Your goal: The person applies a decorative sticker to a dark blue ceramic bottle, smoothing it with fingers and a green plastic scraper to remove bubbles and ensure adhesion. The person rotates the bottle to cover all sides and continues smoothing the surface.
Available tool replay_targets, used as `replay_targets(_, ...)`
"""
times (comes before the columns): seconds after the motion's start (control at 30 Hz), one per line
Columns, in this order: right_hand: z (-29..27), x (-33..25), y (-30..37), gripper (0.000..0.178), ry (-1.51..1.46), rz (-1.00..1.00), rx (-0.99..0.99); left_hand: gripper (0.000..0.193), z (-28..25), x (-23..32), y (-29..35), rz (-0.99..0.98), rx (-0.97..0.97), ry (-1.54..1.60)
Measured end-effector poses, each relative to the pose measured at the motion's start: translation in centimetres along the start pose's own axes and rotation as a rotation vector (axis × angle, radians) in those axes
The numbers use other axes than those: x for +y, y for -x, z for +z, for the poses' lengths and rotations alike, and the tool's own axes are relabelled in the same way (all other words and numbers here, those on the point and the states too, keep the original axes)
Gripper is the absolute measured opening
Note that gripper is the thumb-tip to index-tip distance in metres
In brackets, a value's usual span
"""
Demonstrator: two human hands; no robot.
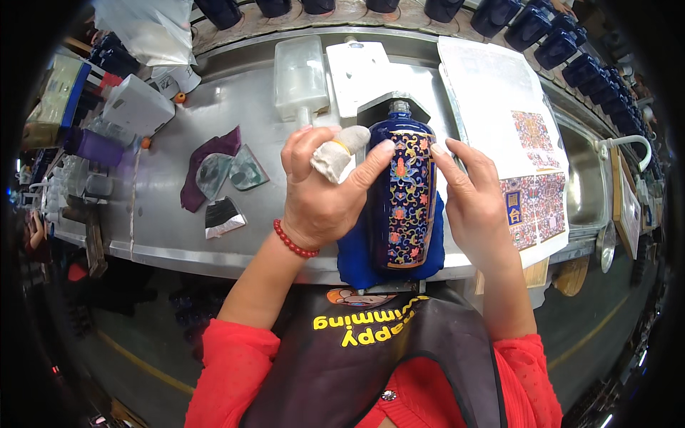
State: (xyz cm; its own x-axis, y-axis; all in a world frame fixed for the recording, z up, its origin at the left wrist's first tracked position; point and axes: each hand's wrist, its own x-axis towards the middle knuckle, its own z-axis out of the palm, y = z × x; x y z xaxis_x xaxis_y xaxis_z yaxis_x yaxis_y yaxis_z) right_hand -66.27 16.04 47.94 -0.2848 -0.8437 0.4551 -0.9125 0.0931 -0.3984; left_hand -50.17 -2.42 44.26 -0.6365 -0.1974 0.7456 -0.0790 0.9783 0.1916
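Note:
A dark blue glass bottle [410,203] with a colourful floral decal lies neck away from me on a blue cloth pad [353,250] at the counter's front edge. The thumb of my left hand [325,189] presses on the decal's upper left, with the other fingers raised off the bottle. A white cloth finger cover [332,158], banded in yellow, sits on one finger. My right hand [474,200] reaches in from the other side, a fingertip at the decal's upper right edge and the fingers apart. Beyond the bottle's neck is a dark angular rest [364,113].
Printed decal sheets [524,128] lie at the right, beside a sink [581,175]. A clear rectangular bottle [301,75] and a white board [357,71] are behind. Dark scraps [207,175] lie left on the metal counter [242,100]. Several blue bottles [564,46] line the back.

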Motion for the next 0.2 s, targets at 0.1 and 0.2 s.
replay_targets(0.1, 0.0, -0.1, 0.7, 0.062, -0.016, -0.001, -0.002, 0.053, -0.5, 1.0, 1.2, 0.064, -0.073, 0.009)
replay_targets(0.2, -0.1, -0.1, 1.4, 0.062, 0.014, 0.003, -0.009, 0.052, -0.7, 0.8, 2.4, 0.005, -0.041, -0.009)
